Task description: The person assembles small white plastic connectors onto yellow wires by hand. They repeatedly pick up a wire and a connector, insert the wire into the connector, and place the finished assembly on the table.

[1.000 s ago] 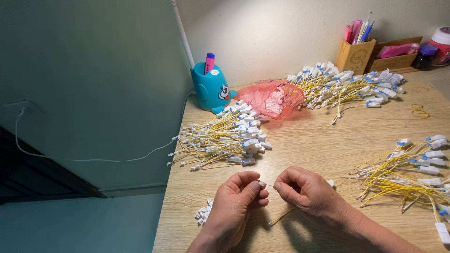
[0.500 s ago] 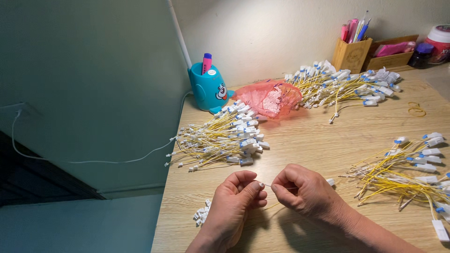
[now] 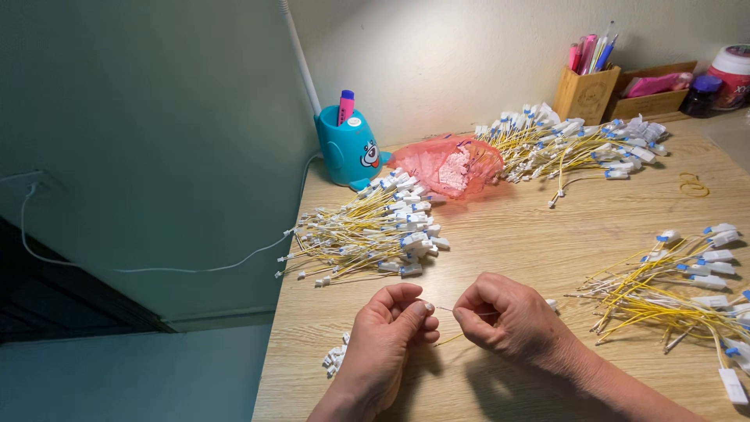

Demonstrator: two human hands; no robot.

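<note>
A thin yellow cable is pinched between left hand and right hand, near the wooden table front edge.

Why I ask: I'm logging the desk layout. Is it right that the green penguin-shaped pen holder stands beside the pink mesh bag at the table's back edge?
Not quite: the head view shows the penguin-shaped pen holder is blue, not green. It does stand beside the pink mesh bag at the table's back edge.

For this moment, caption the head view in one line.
Both hands, left hand and right hand, pinch a thin yellow wire over a wooden table.
</note>
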